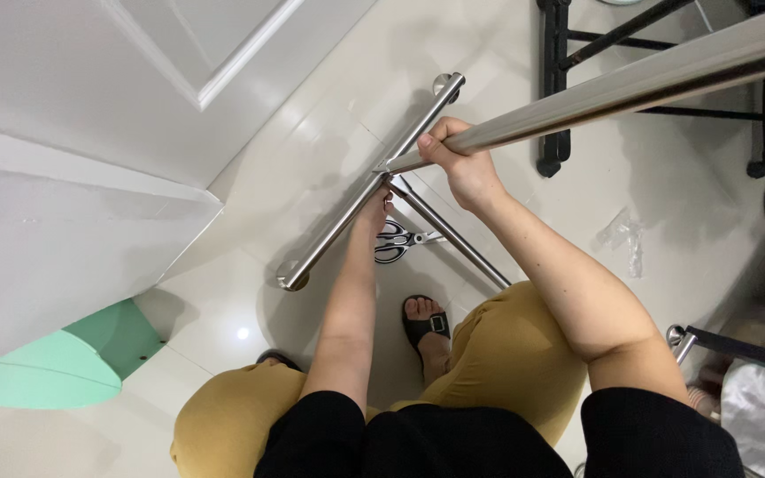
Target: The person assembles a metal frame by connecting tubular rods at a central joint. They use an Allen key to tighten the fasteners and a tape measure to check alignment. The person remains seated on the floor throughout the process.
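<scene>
My right hand (459,158) is closed around a long steel tube (630,84) that runs up to the top right. Its lower end meets a steel cross bar (347,212) lying on the white tiled floor. My left hand (375,210) reaches down to the joint where the tubes meet; its fingers are mostly hidden behind the cross bar. A thinner steel rod (453,237) slants from the joint toward my knee. Black-handled scissors (397,241) lie on the floor just beneath the joint.
A white panelled door (81,133) fills the left. A green object (64,363) sits at lower left. A black metal frame (560,80) stands at top right, clear plastic wrap (626,237) lies on the floor, and a chair-like frame (737,354) is at right. My sandalled foot (427,326) is below.
</scene>
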